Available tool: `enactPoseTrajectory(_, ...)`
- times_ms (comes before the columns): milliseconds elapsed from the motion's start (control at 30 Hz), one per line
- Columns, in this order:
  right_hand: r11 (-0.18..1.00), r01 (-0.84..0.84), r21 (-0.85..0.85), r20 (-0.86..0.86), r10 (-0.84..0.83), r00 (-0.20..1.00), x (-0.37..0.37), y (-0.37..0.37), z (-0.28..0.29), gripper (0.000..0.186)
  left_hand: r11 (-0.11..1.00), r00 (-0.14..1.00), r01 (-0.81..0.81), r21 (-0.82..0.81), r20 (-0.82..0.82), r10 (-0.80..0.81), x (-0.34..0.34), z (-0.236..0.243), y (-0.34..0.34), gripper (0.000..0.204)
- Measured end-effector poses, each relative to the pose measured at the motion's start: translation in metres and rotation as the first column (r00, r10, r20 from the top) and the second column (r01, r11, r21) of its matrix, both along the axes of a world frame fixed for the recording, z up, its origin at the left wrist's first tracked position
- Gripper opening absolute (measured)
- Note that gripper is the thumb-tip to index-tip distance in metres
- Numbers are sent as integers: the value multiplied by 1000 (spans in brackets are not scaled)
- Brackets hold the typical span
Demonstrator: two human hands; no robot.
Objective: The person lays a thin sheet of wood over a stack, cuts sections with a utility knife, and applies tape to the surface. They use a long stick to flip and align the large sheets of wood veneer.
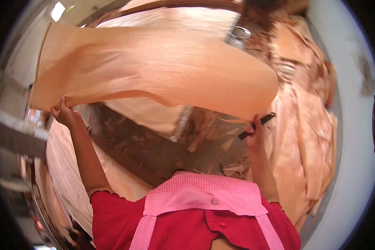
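A large, thin, peach-tan sheet, like wood veneer, is held raised, spanning much of the upper view, with a wavy lower edge. My left hand pinches its lower left edge. My right hand, slightly blurred, is at its lower right corner, gripping a dark flat strip-like tool and apparently the sheet's edge too. Behind and below the held sheet lies a stack of pale sheets.
Crumpled veneer offcuts are heaped at right beside a pale wall. More sheets lie at left. Scraps cover parts of the grey floor. A round metal object sits at the upper middle.
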State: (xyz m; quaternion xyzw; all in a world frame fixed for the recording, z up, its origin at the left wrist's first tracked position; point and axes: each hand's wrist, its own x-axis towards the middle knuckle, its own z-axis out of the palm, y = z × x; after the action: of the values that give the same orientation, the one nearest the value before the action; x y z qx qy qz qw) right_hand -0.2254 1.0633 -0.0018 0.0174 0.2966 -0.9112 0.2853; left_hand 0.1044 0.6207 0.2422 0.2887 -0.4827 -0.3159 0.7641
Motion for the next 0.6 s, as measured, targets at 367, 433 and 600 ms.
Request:
enactPoseTrajectory(367, 940, -72, 333, -424, 218, 879, 110, -335, 81, 10, 927, 961, -232, 295, -74, 265, 384, -59, -178, 42)
enactPoseTrajectory(433, 969, -124, 211, -387, 200, 900, 118, -390, 106, 9, 953, 979, -148, 264, -97, 179, 393, -41, -227, 39)
enactPoseTrajectory(600, 963, -158, 220, -501, 250, 829, 131, -523, 140, 10, 948, 983, 174, 268, -103, -151, 427, -51, -394, 30)
